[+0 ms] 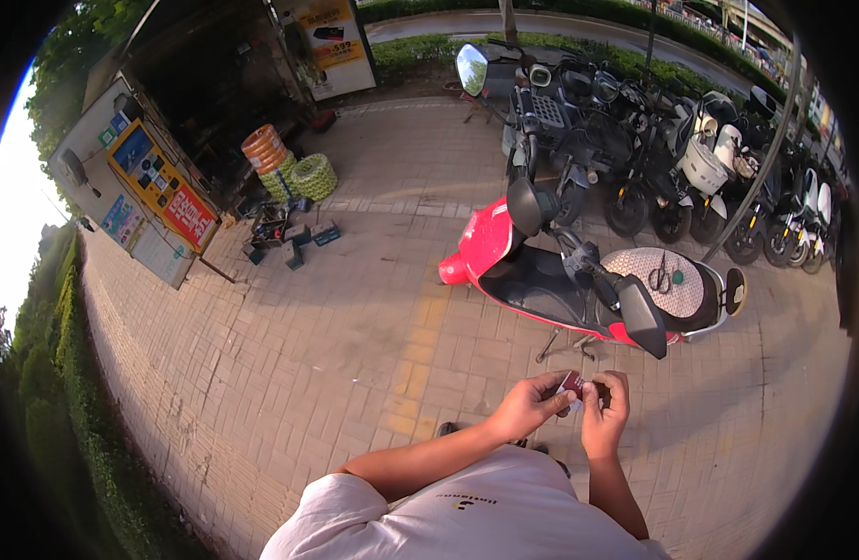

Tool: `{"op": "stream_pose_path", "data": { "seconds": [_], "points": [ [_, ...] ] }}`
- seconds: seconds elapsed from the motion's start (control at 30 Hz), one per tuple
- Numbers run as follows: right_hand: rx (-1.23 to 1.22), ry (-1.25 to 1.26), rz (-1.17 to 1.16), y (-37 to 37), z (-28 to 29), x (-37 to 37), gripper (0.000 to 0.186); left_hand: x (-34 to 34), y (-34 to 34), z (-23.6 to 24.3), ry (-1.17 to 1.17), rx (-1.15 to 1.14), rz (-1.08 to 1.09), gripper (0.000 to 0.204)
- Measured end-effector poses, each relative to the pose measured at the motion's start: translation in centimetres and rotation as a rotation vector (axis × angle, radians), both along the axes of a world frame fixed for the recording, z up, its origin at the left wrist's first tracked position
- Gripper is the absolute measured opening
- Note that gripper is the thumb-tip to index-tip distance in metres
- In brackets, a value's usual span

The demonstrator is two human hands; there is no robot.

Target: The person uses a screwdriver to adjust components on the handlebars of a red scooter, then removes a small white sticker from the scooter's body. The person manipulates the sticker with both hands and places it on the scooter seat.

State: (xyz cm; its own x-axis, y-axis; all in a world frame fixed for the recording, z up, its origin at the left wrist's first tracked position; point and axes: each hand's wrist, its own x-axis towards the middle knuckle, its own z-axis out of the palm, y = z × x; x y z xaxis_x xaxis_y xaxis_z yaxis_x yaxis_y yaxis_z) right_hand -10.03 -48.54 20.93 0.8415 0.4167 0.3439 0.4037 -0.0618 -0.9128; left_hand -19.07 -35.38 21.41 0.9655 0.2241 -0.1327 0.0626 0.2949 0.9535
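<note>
A small dark red packet with a whitish part is held up in front of my chest. My left hand pinches it from one side, thumb on top. My right hand grips its other side between thumb and curled fingers. What is inside the packet cannot be made out. Just beyond my hands stands a red scooter. On its pale patterned seat cover lie a pair of dark-handled scissors and a small green round item.
Several parked scooters line the right side. Orange and green-yellow coiled rolls stand by a dark shop opening at the left back, near dark boxes. A signboard and a hedge border the left.
</note>
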Motion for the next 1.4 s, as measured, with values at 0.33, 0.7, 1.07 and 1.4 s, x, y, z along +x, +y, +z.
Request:
{"op": "stream_pose_path", "data": {
  "seconds": [0.33,0.7,1.07,1.4],
  "points": [
    [-0.236,-0.359,0.203,-0.7,0.8,0.4,0.028,-0.9,0.9,0.7,0.0,0.221,-0.043,0.036],
    [-0.203,-0.064,0.255,-0.6,0.9,0.4,0.01,-0.6,1.3,1.9,-0.002,0.553,0.134,0.018],
    [-0.285,-0.037,0.436,1.1,3.5,2.1,0.011,0.0,2.5,2.5,0.088,0.554,0.154,0.01],
    [-0.321,0.058,0.529,1.6,4.8,3.1,0.015,-0.1,3.0,3.6,0.136,0.38,0.182,0.006]
  ]
}}
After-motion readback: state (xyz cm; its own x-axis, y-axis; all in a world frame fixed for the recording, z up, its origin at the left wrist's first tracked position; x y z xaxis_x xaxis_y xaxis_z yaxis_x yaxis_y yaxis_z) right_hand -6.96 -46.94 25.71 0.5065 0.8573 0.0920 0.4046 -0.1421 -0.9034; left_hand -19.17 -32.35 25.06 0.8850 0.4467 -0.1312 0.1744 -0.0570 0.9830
